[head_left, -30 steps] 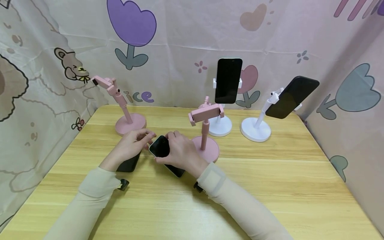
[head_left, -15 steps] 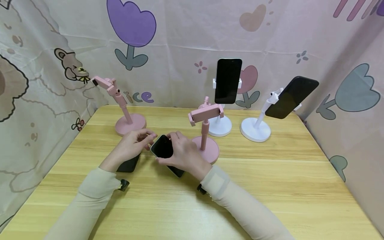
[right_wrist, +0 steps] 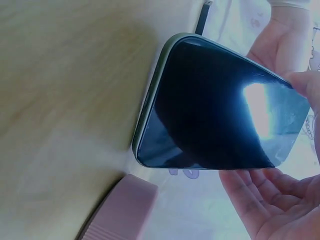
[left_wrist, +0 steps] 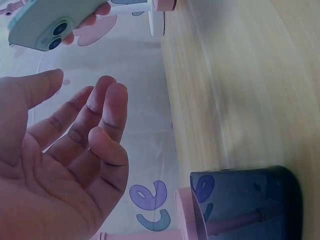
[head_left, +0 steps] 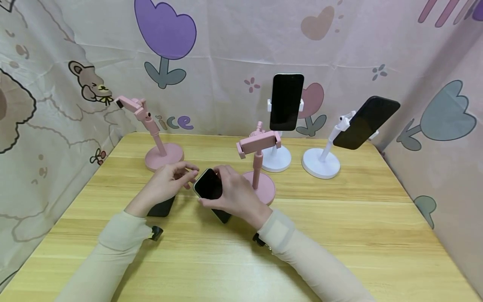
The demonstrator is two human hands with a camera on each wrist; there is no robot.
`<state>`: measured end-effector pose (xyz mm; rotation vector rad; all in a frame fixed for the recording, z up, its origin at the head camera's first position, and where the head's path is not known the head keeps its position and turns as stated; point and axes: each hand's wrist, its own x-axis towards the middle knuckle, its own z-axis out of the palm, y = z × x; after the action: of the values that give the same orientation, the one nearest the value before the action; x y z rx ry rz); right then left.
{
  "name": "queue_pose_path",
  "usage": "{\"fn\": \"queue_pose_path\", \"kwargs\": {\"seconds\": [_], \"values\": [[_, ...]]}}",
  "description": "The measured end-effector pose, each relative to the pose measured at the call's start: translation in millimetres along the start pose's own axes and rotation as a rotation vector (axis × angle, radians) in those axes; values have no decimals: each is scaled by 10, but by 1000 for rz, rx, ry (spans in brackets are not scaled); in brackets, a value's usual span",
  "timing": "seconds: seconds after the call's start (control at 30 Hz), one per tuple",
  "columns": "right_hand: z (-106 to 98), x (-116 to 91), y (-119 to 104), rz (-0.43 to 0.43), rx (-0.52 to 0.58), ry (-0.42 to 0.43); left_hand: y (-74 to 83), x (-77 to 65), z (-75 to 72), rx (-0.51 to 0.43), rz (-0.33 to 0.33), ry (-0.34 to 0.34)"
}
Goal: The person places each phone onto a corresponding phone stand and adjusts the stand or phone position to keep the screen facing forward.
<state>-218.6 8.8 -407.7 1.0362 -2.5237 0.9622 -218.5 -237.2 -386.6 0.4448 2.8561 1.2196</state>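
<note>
Pale printed fabric backdrop with tulips and a cartoon bear [head_left: 230, 42] hangs behind a light wood-grain table [head_left: 339, 256]. Four round-based stands on the table: a pink stand at far left [head_left: 164, 157], a second pink stand near centre [head_left: 257, 167], a white stand behind it [head_left: 277, 159] and a white stand at right [head_left: 320, 163]. Both pink clamps are bare.

Left hand [head_left: 164, 184]: fingers loosely bent, thumb apart, gripping nothing. Right hand [head_left: 235, 191]: thumb and fingers pinch opposite long edges of a pale-green, dark-screened phone [head_left: 209, 184], held tilted, screen up, between the left hand and the central pink stand. Its lower end is close to the tabletop; contact cannot be judged.

White clamps hold a black-screened upright phone [head_left: 286, 102] and a black tilted phone [head_left: 366, 123]. A flat black phone [head_left: 162, 207] lies partly under the left hand. Smallest detail: two rear camera lenses [left_wrist: 57, 35].

Risks, judged: narrow, smooth edges could slip if the thumb eases; a wide right-hand swing could knock the central pink stand; a dropped left wrist could nudge the lying phone.
</note>
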Motion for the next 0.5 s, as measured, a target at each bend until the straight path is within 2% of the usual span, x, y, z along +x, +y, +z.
{"fn": "queue_pose_path", "kwargs": {"seconds": [0.5], "values": [[-246, -79, -103, 44, 86, -46, 105, -13, -8, -21, 41, -18]]}}
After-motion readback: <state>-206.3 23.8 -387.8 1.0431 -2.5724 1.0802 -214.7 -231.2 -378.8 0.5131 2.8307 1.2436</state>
